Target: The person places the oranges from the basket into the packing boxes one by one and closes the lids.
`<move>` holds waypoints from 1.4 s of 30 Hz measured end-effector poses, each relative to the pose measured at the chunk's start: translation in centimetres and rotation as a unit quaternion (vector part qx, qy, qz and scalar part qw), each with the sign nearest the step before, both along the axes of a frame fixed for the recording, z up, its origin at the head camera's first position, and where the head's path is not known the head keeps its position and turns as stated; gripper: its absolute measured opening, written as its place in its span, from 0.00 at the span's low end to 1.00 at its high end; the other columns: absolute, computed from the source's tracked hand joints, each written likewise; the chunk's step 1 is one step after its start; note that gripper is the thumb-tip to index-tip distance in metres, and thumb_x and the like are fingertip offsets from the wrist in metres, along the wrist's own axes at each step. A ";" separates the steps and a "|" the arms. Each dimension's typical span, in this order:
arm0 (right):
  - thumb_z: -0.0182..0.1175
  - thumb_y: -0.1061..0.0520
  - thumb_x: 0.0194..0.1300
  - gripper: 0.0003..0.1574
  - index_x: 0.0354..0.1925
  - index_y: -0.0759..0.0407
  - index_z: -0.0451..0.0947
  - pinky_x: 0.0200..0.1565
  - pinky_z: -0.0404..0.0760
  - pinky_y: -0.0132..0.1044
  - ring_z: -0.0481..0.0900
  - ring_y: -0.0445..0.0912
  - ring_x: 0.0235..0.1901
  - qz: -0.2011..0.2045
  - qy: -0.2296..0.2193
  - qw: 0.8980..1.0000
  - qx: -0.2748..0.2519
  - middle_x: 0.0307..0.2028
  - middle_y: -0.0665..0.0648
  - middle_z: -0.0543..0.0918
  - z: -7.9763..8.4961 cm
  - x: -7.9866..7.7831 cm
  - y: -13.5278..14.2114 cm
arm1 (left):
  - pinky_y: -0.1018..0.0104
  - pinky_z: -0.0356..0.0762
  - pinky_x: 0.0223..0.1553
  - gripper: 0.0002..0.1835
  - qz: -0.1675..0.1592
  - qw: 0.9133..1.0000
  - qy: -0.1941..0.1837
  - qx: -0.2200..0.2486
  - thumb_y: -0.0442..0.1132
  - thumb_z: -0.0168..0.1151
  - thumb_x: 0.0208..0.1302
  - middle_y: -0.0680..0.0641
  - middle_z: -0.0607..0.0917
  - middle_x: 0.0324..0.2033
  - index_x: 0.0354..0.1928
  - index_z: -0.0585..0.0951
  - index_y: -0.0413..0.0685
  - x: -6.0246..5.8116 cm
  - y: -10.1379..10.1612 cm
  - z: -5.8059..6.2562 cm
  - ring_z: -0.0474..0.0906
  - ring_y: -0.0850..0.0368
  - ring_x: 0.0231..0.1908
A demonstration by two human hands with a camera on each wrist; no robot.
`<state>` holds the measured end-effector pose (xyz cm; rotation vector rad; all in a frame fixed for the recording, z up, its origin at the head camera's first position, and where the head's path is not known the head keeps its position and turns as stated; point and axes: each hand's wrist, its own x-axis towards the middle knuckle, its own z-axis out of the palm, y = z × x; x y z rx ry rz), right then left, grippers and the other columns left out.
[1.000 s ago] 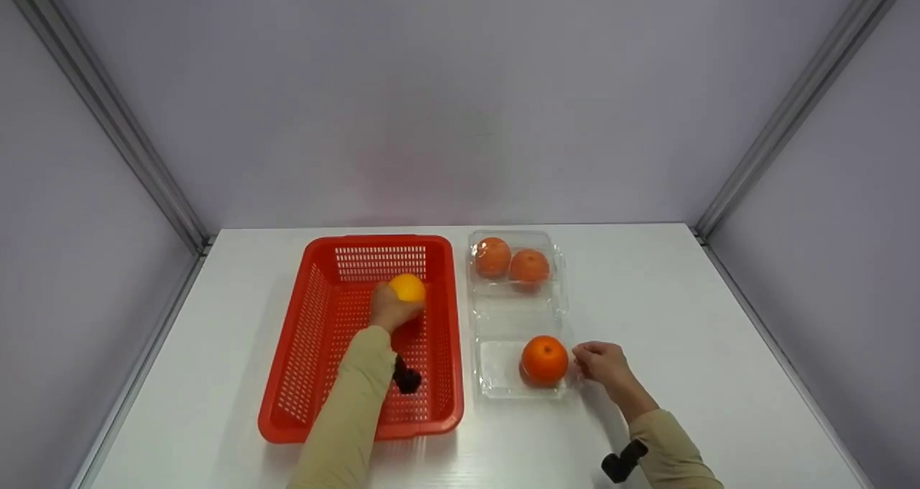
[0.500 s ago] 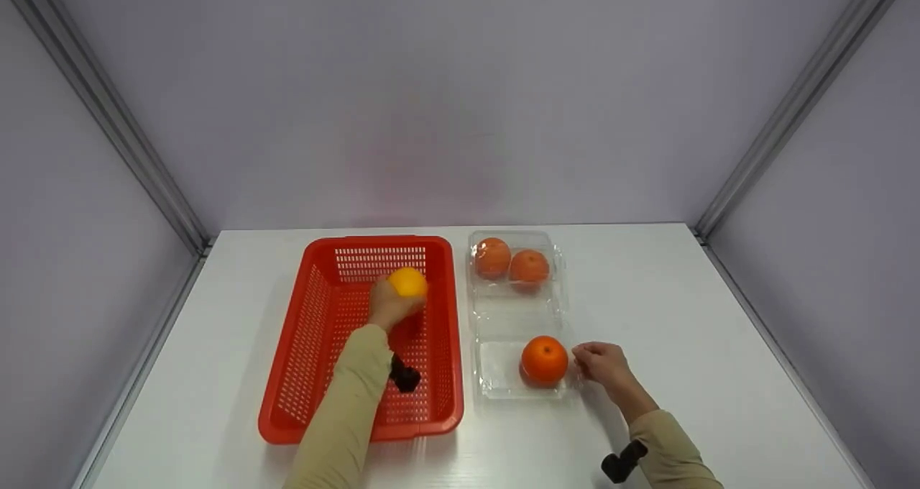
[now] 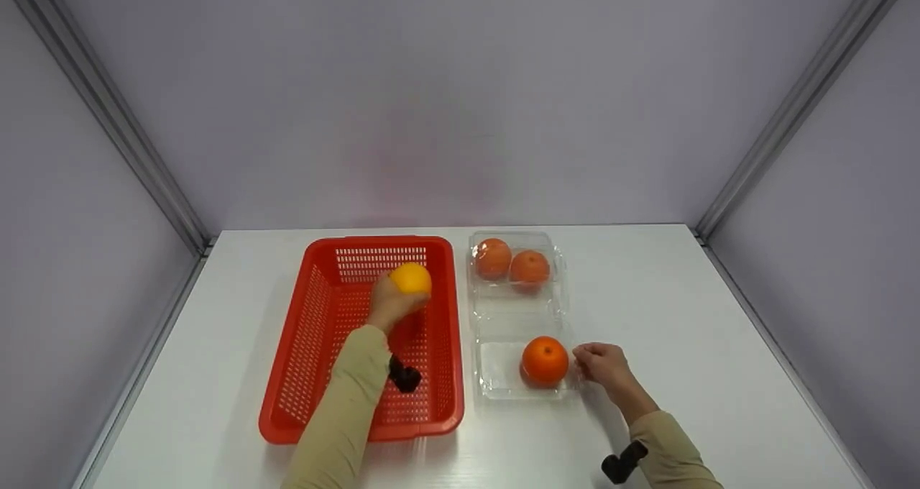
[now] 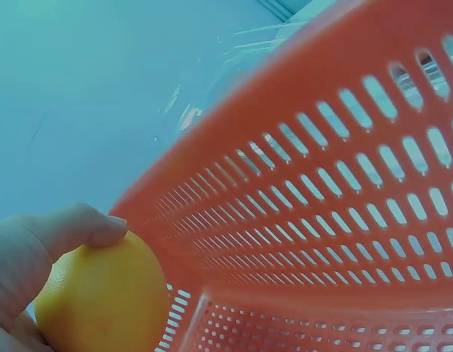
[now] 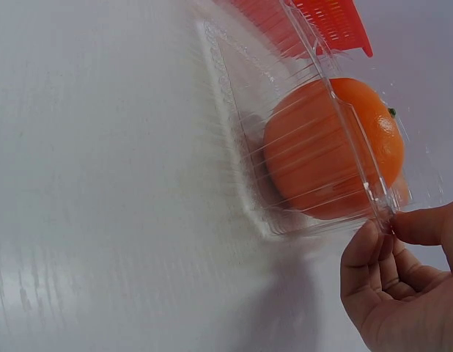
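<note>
My left hand (image 3: 392,304) grips a yellowish orange (image 3: 412,278) over the red plastic basket (image 3: 361,431), near its right wall. Up close in the left wrist view, the thumb lies on top of this orange (image 4: 109,293). To the right of the basket lies an opened clear plastic clamshell box (image 3: 497,370). A deeper-coloured orange (image 3: 545,361) sits in its near half. My right hand (image 3: 604,363) pinches the box's right rim between thumb and fingers, as the right wrist view shows with the hand (image 5: 410,286) beside the orange (image 5: 336,147).
Under the far half of the clear box, two more oranges show through the plastic, a left one (image 3: 493,257) and a right one (image 3: 530,267). The perforated basket wall (image 4: 322,169) rises between the left hand and the box. A white table (image 3: 690,316) bears everything.
My left hand has lifted the yellowish orange a little upward inside the basket's outline and slightly to the right. The right hand and the clear box stay where they were.
</note>
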<state>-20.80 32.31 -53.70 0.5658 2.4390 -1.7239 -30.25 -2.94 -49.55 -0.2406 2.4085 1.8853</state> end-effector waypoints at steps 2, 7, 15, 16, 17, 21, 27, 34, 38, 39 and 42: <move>0.53 0.62 0.63 0.11 0.38 0.72 0.75 0.28 0.76 0.31 0.72 0.42 0.23 0.000 -0.002 1.000 0.002 0.23 0.53 0.74 0.0 0.0 0.0 | 0.51 0.71 0.50 0.42 -0.002 1.000 0.008 -0.002 0.33 0.71 0.41 0.37 0.70 0.50 0.60 0.60 0.38 0.1 0.0 0.2 0.69 0.43 0.49; 0.53 0.61 0.63 0.11 0.38 0.71 0.75 0.28 0.75 0.31 0.71 0.42 0.23 0.001 -0.006 1.000 0.008 0.23 0.53 0.74 0.1 0.1 -0.2 | 0.51 0.71 0.50 0.43 0.000 1.000 0.009 0.000 0.33 0.70 0.41 0.37 0.69 0.51 0.61 0.60 0.38 0.2 0.2 0.6 0.69 0.43 0.50; 0.54 0.61 0.63 0.12 0.38 0.72 0.75 0.28 0.75 0.31 0.71 0.42 0.22 -0.002 -0.002 1.000 -0.001 0.23 0.53 0.74 0.1 0.0 -0.2 | 0.51 0.71 0.50 0.43 0.000 1.000 0.017 0.002 0.33 0.71 0.41 0.37 0.70 0.51 0.61 0.60 0.37 0.5 0.4 1.2 0.69 0.42 0.50; 0.54 0.61 0.63 0.12 0.38 0.72 0.75 0.28 0.75 0.31 0.71 0.42 0.22 -0.001 -0.003 1.000 -0.001 0.23 0.53 0.74 0.1 0.0 -0.2 | 0.51 0.71 0.50 0.42 -0.001 1.000 0.016 0.004 0.33 0.71 0.41 0.37 0.70 0.51 0.60 0.61 0.37 0.5 0.4 1.3 0.69 0.43 0.50; 0.54 0.61 0.64 0.12 0.38 0.72 0.75 0.28 0.75 0.31 0.71 0.42 0.23 -0.001 -0.004 1.000 -0.001 0.23 0.53 0.74 0.1 0.0 -0.2 | 0.52 0.71 0.51 0.42 -0.004 1.000 0.015 0.003 0.34 0.71 0.42 0.38 0.70 0.51 0.60 0.60 0.38 0.5 0.4 1.4 0.69 0.43 0.50; 0.53 0.61 0.64 0.12 0.39 0.72 0.75 0.28 0.76 0.31 0.72 0.42 0.23 -0.002 -0.007 1.000 -0.006 0.23 0.54 0.74 0.2 0.0 -0.2 | 0.52 0.70 0.51 0.42 -0.008 1.000 0.003 0.006 0.35 0.72 0.42 0.40 0.70 0.50 0.60 0.60 0.41 0.4 0.5 1.6 0.69 0.45 0.49; 0.53 0.61 0.64 0.14 0.41 0.74 0.74 0.27 0.75 0.31 0.72 0.42 0.23 0.001 -0.009 1.000 -0.011 0.23 0.54 0.74 0.3 -0.1 -0.4 | 0.52 0.70 0.52 0.43 -0.009 1.000 0.007 0.003 0.35 0.72 0.43 0.40 0.70 0.52 0.62 0.59 0.42 0.6 0.7 2.0 0.69 0.46 0.50; 0.52 0.62 0.64 0.14 0.41 0.74 0.74 0.29 0.76 0.31 0.73 0.42 0.24 0.006 -0.007 1.000 -0.003 0.24 0.54 0.75 0.2 -0.2 -0.4 | 0.52 0.70 0.51 0.43 -0.009 0.999 0.036 -0.022 0.36 0.72 0.41 0.38 0.70 0.51 0.61 0.61 0.38 1.0 1.0 2.6 0.69 0.44 0.49; 0.52 0.61 0.65 0.13 0.41 0.73 0.74 0.29 0.77 0.31 0.73 0.42 0.24 0.007 -0.009 1.000 0.002 0.25 0.54 0.75 0.1 -0.3 -0.5 | 0.52 0.71 0.50 0.43 -0.007 0.999 0.037 -0.019 0.35 0.72 0.40 0.38 0.71 0.51 0.60 0.62 0.38 1.1 1.1 2.8 0.70 0.44 0.48; 0.52 0.61 0.65 0.13 0.40 0.73 0.74 0.29 0.77 0.31 0.73 0.42 0.24 0.007 -0.009 1.000 0.002 0.25 0.55 0.75 0.1 -0.4 -0.4 | 0.53 0.71 0.50 0.43 -0.006 0.999 0.036 -0.017 0.35 0.72 0.40 0.38 0.71 0.51 0.61 0.62 0.38 1.1 1.1 2.8 0.70 0.44 0.48; 0.52 0.62 0.64 0.13 0.40 0.73 0.75 0.29 0.77 0.31 0.73 0.43 0.24 0.006 -0.010 1.000 -0.002 0.25 0.55 0.75 0.1 -0.3 -0.4 | 0.52 0.70 0.51 0.43 -0.007 1.000 0.026 -0.009 0.35 0.72 0.41 0.39 0.71 0.51 0.61 0.61 0.39 1.2 1.3 2.8 0.70 0.45 0.48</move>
